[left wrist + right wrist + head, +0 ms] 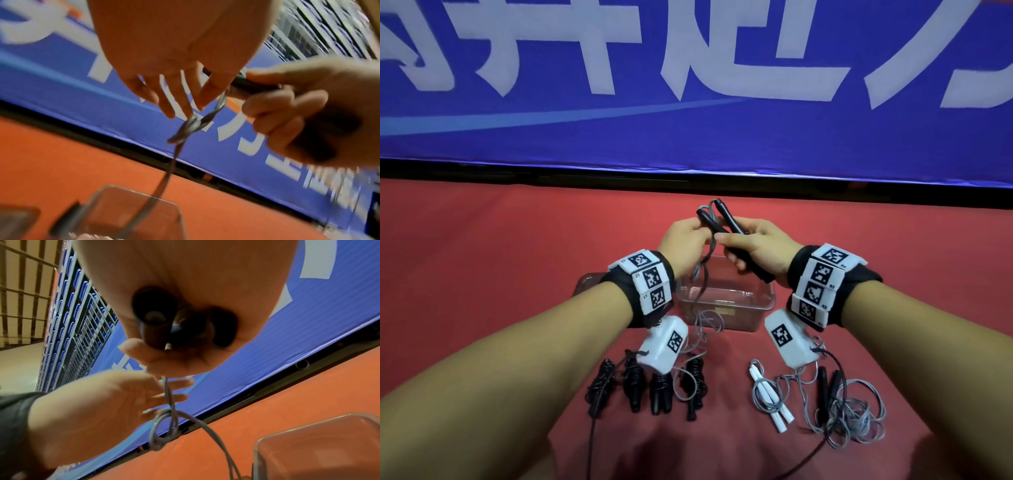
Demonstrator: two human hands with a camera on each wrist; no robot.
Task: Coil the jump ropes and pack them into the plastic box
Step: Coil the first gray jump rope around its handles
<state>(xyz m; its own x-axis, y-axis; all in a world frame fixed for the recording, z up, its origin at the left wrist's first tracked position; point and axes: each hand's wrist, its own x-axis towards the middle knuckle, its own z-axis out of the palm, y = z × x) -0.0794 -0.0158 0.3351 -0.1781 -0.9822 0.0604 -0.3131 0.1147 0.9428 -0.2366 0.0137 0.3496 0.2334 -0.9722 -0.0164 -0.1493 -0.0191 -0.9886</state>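
Note:
My right hand (756, 246) grips the two black handles (726, 216) of a jump rope together, held up over the clear plastic box (767, 298). The rope's grey cord (702, 270) hangs twisted and looped from the handles, down past the box's front to the red cloth. My left hand (685, 240) is beside the handles with fingers straight and spread. In the left wrist view its fingertips (180, 104) lie next to the knotted cord (191, 126). In the right wrist view the handle ends (154, 321) stick out of my fist (185, 280).
Several coiled black ropes (633, 387) lie in a row at the near left. A white-handled rope (774, 401) and a loose black-handled rope with tangled grey cord (842, 404) lie at the near right. A clear lid-like piece (585, 281) sits left of the box. A blue banner (688, 85) backs the table.

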